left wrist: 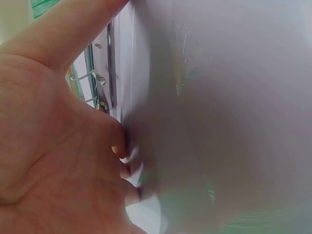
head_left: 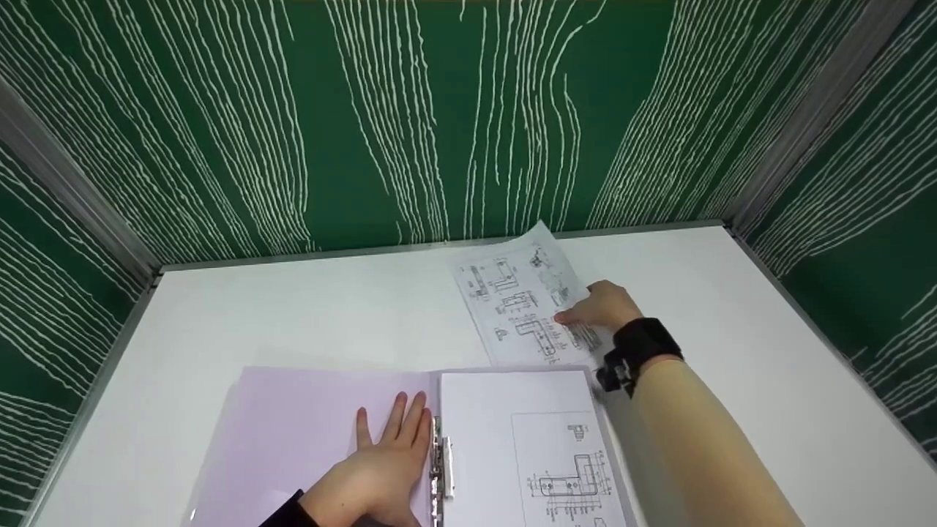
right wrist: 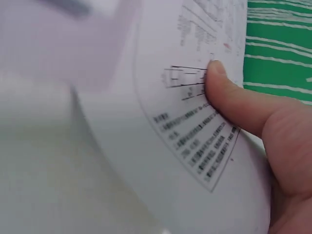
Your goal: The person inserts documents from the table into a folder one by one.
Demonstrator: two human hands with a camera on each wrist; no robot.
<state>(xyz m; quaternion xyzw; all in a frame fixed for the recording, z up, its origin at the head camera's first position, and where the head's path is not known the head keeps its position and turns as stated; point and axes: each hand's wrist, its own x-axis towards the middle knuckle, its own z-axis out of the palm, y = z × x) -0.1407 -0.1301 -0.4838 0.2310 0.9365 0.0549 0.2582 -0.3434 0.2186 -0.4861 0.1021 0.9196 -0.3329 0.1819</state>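
Note:
A pale purple ring binder (head_left: 293,424) lies spread out at the front of the white table. My left hand (head_left: 377,468) rests on its left cover, fingers straight and spread beside the metal ring mechanism (head_left: 437,476). Printed pages (head_left: 487,399) with technical drawings fill the binder's right side. Beyond the top edge of the binder, my right hand (head_left: 604,304) pinches a drawing sheet (head_left: 505,300) by its right side. In the right wrist view the thumb (right wrist: 231,95) presses on the printed face, and the sheet (right wrist: 117,136) bends in a curve. The other right fingers are hidden behind it.
The white tabletop (head_left: 212,322) runs back to a green wall (head_left: 476,146) with white wavy lines. Grey metal posts (head_left: 820,95) stand at the corners, and more green panels (head_left: 878,256) close in the sides.

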